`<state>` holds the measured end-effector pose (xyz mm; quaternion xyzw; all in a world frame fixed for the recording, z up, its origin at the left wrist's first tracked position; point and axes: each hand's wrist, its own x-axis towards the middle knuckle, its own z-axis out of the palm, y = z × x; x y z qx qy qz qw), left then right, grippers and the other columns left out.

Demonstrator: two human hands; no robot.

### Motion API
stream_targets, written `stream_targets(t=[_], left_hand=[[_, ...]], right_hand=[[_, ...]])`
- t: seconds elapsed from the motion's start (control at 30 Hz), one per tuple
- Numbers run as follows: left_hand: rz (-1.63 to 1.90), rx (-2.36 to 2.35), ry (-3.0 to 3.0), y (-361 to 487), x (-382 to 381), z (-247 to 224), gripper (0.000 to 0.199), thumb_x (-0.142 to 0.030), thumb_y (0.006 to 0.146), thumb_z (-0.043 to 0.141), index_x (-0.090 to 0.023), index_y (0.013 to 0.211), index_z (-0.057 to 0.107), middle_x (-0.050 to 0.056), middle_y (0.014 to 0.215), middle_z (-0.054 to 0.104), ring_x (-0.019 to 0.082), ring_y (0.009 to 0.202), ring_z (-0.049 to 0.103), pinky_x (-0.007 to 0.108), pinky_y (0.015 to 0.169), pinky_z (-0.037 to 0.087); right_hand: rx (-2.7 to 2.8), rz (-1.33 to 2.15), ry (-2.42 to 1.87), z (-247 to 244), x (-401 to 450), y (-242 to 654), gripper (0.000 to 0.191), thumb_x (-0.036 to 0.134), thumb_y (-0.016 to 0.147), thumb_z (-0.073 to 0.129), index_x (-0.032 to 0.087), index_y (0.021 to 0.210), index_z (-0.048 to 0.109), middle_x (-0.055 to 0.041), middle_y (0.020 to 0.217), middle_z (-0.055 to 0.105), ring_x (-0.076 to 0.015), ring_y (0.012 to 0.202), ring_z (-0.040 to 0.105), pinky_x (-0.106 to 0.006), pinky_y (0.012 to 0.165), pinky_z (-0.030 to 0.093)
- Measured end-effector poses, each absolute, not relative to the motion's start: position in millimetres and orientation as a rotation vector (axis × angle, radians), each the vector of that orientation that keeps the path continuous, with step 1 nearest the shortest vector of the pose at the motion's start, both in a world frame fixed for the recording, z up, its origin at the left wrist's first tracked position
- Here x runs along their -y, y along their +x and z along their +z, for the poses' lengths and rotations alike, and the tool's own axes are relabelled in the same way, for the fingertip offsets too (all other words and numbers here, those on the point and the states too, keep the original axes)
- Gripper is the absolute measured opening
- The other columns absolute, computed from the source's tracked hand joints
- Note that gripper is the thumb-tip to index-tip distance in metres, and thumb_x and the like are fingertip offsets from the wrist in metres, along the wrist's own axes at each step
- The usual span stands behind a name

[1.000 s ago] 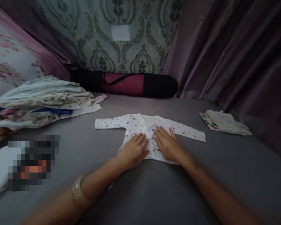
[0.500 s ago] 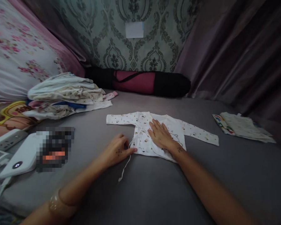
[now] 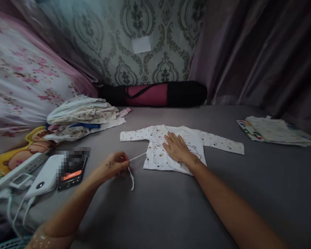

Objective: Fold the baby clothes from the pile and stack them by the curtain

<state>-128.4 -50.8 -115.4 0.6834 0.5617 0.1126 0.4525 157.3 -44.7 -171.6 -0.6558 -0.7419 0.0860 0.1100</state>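
1. Head view, nearest first: the left hand has come away from the shirt's hem to the left, bringing with it the cloth tie, which lay slack on the grey sheet half a second ago. I judge that the work in hand has gone from smoothing the fabric to handling this tie.
2. The left fingers are drawn together, thumb and fingertips apparently clamped on the tie. One stretch runs fairly straight from them to the shirt's side; the loose end hangs just below them.
3. The right hand stays flat on the chest of the white shirt, its fingers extended and slightly apart, pressing rather than gripping; it seems to anchor the garment.
4. The shirt lies spread under the right fingers, to the right of the left ones, with a sleeve reaching out on either side.
5. Left of the left fingers are a phone and a white power bank, neither touched.
6. Beyond the left fingers sits a pile of clothes; well right of the right fingers, some folded cloths.
7. Farthest past both hands, a long bag lies against the wall.
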Motion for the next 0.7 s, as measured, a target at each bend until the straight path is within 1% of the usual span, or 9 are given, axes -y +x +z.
stream_targets(t=[0.07, 0.2, 0.3, 0.33, 0.4, 0.47, 0.5, 0.57, 0.7], left_hand=[[0.351, -1.389, 1.643, -132, 45, -109, 0.033, -0.047, 0.069, 0.060, -0.018, 0.080, 0.050, 0.000, 0.067, 0.064, 0.012, 0.049, 0.054, 0.020, 0.041, 0.033], [0.503, -1.436, 1.701, -113, 34, -90, 0.028, -0.040, 0.071, 0.063, -0.017, 0.081, 0.052, -0.003, 0.057, 0.058, 0.007, 0.043, 0.046, 0.018, 0.039, 0.030], [0.592, -1.301, 1.674, -73, 31, -77, 0.022, -0.033, 0.075, 0.063, -0.016, 0.084, 0.054, -0.003, 0.057, 0.058, 0.007, 0.044, 0.049, 0.018, 0.041, 0.036], [0.588, -1.218, 1.643, -58, 31, -74, 0.023, -0.032, 0.077, 0.063, -0.015, 0.090, 0.055, 0.000, 0.063, 0.062, 0.008, 0.048, 0.054, 0.020, 0.045, 0.041], [0.540, -1.034, 1.573, -31, 27, -73, 0.031, -0.032, 0.081, 0.062, -0.014, 0.106, 0.054, 0.009, 0.085, 0.069, 0.013, 0.066, 0.065, 0.025, 0.057, 0.051], [0.526, -0.913, 1.568, -11, 16, -75, 0.036, -0.032, 0.084, 0.059, -0.014, 0.115, 0.053, 0.014, 0.104, 0.068, 0.017, 0.083, 0.067, 0.029, 0.066, 0.053], [0.546, -0.904, 1.599, -5, 7, -78, 0.034, -0.032, 0.085, 0.057, -0.014, 0.114, 0.055, 0.015, 0.108, 0.067, 0.018, 0.087, 0.067, 0.029, 0.068, 0.053], [0.625, -0.997, 1.708, 3, -15, -85, 0.028, -0.031, 0.086, 0.056, -0.011, 0.105, 0.060, 0.014, 0.104, 0.068, 0.017, 0.085, 0.066, 0.027, 0.066, 0.052], [0.680, -1.221, 2.025, 6, -66, -104, 0.023, -0.025, 0.082, 0.057, -0.008, 0.095, 0.067, 0.011, 0.089, 0.069, 0.017, 0.078, 0.062, 0.025, 0.065, 0.048]], right_hand=[[2.166, 0.265, -1.912, -171, 46, 157, 0.061, 0.045, 0.096, 0.021, 0.012, 0.145, 0.035, -0.0121, 0.155, 0.022, -0.0243, 0.143, 0.015, -0.045, 0.116, 0.006], [2.135, 0.300, -1.881, -173, 45, 158, 0.060, 0.045, 0.095, 0.025, 0.011, 0.144, 0.036, -0.0130, 0.155, 0.023, -0.0245, 0.143, 0.016, -0.045, 0.115, 0.005], [2.054, 0.361, -1.824, -173, 42, 161, 0.061, 0.043, 0.094, 0.028, 0.009, 0.144, 0.034, -0.0141, 0.154, 0.025, -0.0237, 0.143, 0.017, -0.044, 0.116, 0.007], [1.978, 0.391, -1.800, -172, 41, 164, 0.061, 0.042, 0.094, 0.028, 0.008, 0.144, 0.033, -0.0144, 0.153, 0.027, -0.0226, 0.142, 0.020, -0.042, 0.116, 0.010], [1.742, 0.462, -1.764, -170, 37, 171, 0.058, 0.038, 0.094, 0.025, 0.009, 0.143, 0.034, -0.0142, 0.150, 0.034, -0.0202, 0.139, 0.029, -0.036, 0.114, 0.021], [1.465, 0.520, -1.747, -169, 32, 179, 0.054, 0.035, 0.094, 0.022, 0.013, 0.139, 0.040, -0.0124, 0.143, 0.046, -0.0196, 0.132, 0.041, -0.035, 0.108, 0.031], [1.350, 0.531, -1.741, -168, 30, 184, 0.052, 0.034, 0.094, 0.022, 0.016, 0.137, 0.044, -0.0114, 0.138, 0.051, -0.0202, 0.127, 0.046, -0.036, 0.105, 0.035], [1.178, 0.511, -1.736, -167, 26, 192, 0.048, 0.030, 0.092, 0.023, 0.019, 0.131, 0.049, -0.0106, 0.127, 0.059, -0.0216, 0.120, 0.053, -0.038, 0.100, 0.040], [1.053, 0.397, -1.701, -159, 23, 192, 0.043, 0.021, 0.086, 0.031, 0.015, 0.121, 0.055, -0.0123, 0.113, 0.066, -0.0219, 0.107, 0.059, -0.035, 0.091, 0.045]])
